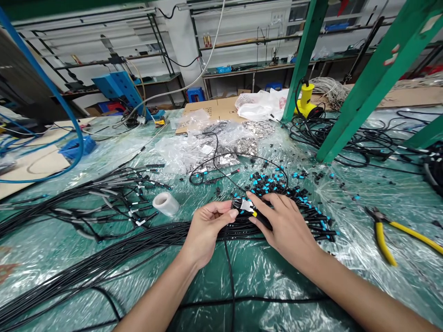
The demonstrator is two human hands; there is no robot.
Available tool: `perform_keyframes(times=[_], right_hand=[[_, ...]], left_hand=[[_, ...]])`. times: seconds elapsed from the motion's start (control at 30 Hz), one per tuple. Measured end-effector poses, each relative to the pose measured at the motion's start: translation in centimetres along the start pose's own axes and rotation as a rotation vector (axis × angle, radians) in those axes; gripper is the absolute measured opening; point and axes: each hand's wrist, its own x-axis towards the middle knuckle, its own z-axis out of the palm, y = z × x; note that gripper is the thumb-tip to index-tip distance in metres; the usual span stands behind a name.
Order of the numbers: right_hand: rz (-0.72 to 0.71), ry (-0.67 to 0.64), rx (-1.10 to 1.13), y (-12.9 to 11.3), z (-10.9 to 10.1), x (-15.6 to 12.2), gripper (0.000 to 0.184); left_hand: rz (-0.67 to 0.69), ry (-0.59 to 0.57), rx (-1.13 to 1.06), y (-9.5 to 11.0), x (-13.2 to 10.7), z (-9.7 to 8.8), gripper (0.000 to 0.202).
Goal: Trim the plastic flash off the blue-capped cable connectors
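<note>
My left hand (206, 229) pinches the dark, rounded end of a small black piece with a white middle (247, 205) between thumb and fingertips. From the other side, my right hand (285, 227) has its thumb and index finger closed on the same piece, near a yellow mark; its exact kind is unclear. A thin black cable (228, 272) runs down from below my left hand. Just beneath both hands lies a thick bundle of black cables (148, 242). Beyond my right hand is a pile of small black-and-blue connectors (268, 183).
A roll of clear film (166, 204) stands left of my hands. Yellow-handled cutters (382, 235) lie at right. Bags of metal parts (214, 152) sit farther back. A green post (374, 83) slants down at right. More black cables (104, 198) spread at left.
</note>
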Motion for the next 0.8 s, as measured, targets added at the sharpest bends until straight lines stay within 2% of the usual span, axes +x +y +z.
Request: perform_keyframes(times=[0.3,0.43,0.6,0.8], right_hand=[[0.006,-0.031,-0.024,-0.1,-0.2,0.0,0.048],[-0.017,-0.005,-0.029,0.5,-0.5,0.2,0.048],[-0.077,0.081,-0.129,1.6,-1.5,0.6,0.047],[-0.201,-0.032,-0.124,1.9,-1.4,0.8,0.045]], left_hand=[[0.031,-0.007,0.009,-0.1,0.0,-0.1,0.027],[0.052,0.007,0.037,-0.4,0.4,0.0,0.028],[0.104,0.018,0.220,0.3,0.6,-0.3,0.026],[0.114,-0.060,0.456,1.6,0.4,-0.9,0.023]])
